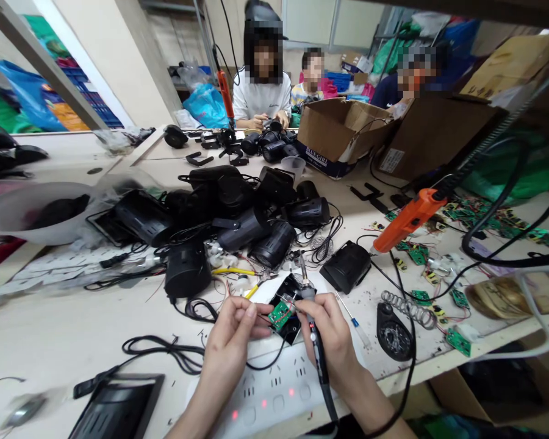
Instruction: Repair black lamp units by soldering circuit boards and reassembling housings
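My left hand [233, 332] is closed at the left edge of a small green circuit board [280, 314], its fingertips on the board. Thin red wires run from the board toward my right hand [330, 332]. That hand is wrapped around a soldering iron [317, 344], whose metal tip points up and away from the board. Under the board lies an open black housing [293, 332], partly hidden by the board and my fingers. A black cable loops from it. Yellow-handled pliers [235, 271] lie just beyond my left hand, and a blue screwdriver [354, 320] beside my right.
Black lamp-like housings [242, 228] are heaped ahead. An orange electric screwdriver [409, 221] hangs at right, near circuit boards [457, 297] and a spring [409, 310]. A white power strip [274, 396] lies below my hands. Across the table sit several people [263, 97] beside a cardboard box [343, 137].
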